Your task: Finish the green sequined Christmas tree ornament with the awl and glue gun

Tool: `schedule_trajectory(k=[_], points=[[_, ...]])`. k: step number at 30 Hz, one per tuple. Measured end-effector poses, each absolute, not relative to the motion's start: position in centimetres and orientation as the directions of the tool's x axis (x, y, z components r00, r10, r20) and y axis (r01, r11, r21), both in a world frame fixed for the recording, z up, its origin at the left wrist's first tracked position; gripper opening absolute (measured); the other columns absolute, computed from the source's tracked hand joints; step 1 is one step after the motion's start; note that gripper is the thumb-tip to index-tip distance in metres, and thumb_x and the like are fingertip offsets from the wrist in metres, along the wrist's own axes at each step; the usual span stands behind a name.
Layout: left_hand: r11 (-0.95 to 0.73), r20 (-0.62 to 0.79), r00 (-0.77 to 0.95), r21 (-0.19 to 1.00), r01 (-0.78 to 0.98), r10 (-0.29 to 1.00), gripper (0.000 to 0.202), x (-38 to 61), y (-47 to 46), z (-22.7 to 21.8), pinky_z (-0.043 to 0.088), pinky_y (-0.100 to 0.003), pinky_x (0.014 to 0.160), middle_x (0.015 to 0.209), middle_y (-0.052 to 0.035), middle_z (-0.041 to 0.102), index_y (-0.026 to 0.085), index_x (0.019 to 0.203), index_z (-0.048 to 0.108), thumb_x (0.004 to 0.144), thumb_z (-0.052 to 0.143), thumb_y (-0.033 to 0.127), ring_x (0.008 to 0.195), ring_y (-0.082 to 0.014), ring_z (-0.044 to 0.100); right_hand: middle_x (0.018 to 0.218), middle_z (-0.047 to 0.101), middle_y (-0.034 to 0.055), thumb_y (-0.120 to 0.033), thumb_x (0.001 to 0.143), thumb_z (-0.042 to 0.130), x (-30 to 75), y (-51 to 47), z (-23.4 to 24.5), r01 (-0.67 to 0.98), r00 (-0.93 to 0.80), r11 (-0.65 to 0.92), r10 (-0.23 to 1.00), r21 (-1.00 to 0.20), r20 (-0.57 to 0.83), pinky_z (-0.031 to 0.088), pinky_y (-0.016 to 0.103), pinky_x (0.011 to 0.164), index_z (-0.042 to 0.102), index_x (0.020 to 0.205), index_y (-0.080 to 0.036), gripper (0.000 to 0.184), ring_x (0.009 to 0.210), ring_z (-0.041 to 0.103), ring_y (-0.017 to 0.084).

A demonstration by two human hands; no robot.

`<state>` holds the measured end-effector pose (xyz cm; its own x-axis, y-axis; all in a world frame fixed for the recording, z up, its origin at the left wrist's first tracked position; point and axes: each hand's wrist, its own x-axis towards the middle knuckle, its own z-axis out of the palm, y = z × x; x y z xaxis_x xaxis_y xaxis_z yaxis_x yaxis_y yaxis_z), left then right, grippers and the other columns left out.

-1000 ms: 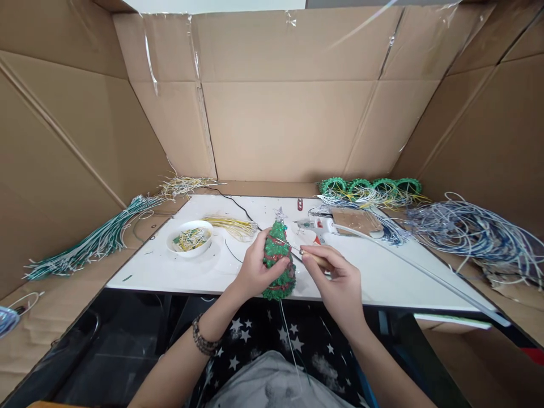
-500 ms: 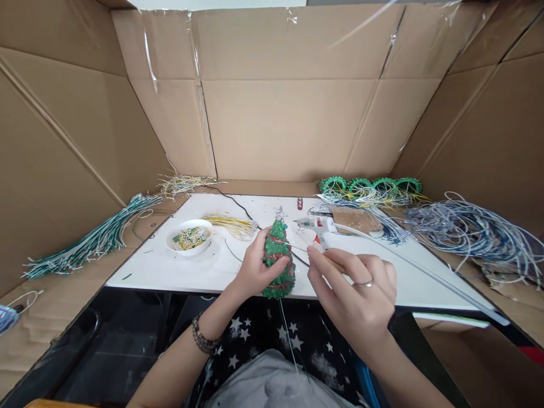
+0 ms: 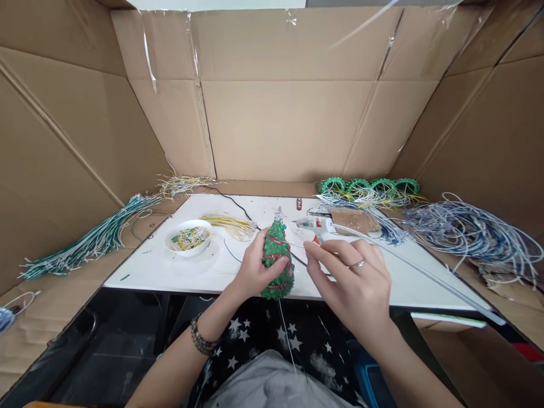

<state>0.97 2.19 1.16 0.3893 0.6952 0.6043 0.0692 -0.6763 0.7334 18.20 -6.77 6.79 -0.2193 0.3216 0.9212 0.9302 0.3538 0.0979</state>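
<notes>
A small beaded Christmas tree, green with red garland and a clear star on top, stands upright above the table's front edge. My left hand grips it from the left, thumb across its front. From its base a thin white strand hangs towards my lap. My right hand, a ring on one finger, pinches a thin, light-coloured strand or rod. The far end of that piece reaches the tree's red garland. Whether it is wire or a tool, I cannot tell.
A white bowl of cut wire pieces and a yellow wire bundle lie left. Behind my right hand are a glue gun with a long translucent rod, green beaded rings and coiled wires. Cardboard walls surround the white table.
My right hand has shifted slightly left and up, its fingers closer to the tree. The left hand keeps its grip on the tree. The whole view has drifted slightly.
</notes>
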Motion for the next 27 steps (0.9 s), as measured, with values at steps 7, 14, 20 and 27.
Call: schedule_trajectory(k=[7, 14, 20, 27], points=[[-0.692, 0.621, 0.391, 0.719, 0.06, 0.679, 0.048, 1.0, 2.3, 1.3, 0.051, -0.037, 0.088, 0.106, -0.0084, 0.071, 0.018, 0.127, 0.045, 0.087, 0.065, 0.036, 0.095, -0.0228, 0.067, 0.079, 0.07, 0.003, -0.01, 0.084, 0.068, 18.8, -5.8, 5.9, 0.835, -0.076, 0.524, 0.408, -0.166, 0.91, 0.044, 0.031, 0.066, 0.073, 0.093, -0.018, 0.013, 0.071, 0.058, 0.016], [-0.667, 0.599, 0.397, 0.743, 0.049, 0.696, 0.047, 1.0, 2.3, 1.2, 0.051, -0.038, 0.088, 0.108, -0.009, 0.071, 0.019, 0.126, 0.045, 0.087, 0.065, 0.036, 0.095, -0.023, 0.068, 0.079, 0.072, 0.0007, -0.014, 0.086, 0.066, 19.0, -5.3, 5.6, 0.721, 0.037, 0.568, 0.541, -0.397, 0.84, 0.049, 0.03, 0.069, 0.073, 0.087, -0.021, 0.01, 0.073, 0.065, 0.015], [-0.67, 0.597, 0.4, 0.74, 0.06, 0.695, 0.047, 1.1, 2.2, 1.2, 0.051, -0.037, 0.087, 0.106, -0.0085, 0.071, 0.018, 0.126, 0.045, 0.087, 0.064, 0.036, 0.09, -0.0212, 0.067, 0.078, 0.074, 0.0001, -0.014, 0.085, 0.067, 18.5, -5.0, 4.2, 0.618, 0.16, 0.573, 0.578, -0.538, 0.8, 0.052, 0.028, 0.068, 0.074, 0.088, -0.022, 0.011, 0.073, 0.067, 0.014], [-0.694, 0.621, 0.393, 0.716, 0.068, 0.679, 0.05, 1.0, 2.4, 1.2, 0.051, -0.037, 0.086, 0.106, -0.008, 0.071, 0.019, 0.129, 0.044, 0.088, 0.064, 0.037, 0.093, -0.0225, 0.067, 0.083, 0.074, 0.0005, -0.014, 0.087, 0.065, 16.9, -4.8, 2.7, 0.514, 0.217, 0.61, 0.587, -0.603, 0.78, 0.054, 0.024, 0.069, 0.073, 0.093, -0.022, 0.013, 0.076, 0.069, 0.012]])
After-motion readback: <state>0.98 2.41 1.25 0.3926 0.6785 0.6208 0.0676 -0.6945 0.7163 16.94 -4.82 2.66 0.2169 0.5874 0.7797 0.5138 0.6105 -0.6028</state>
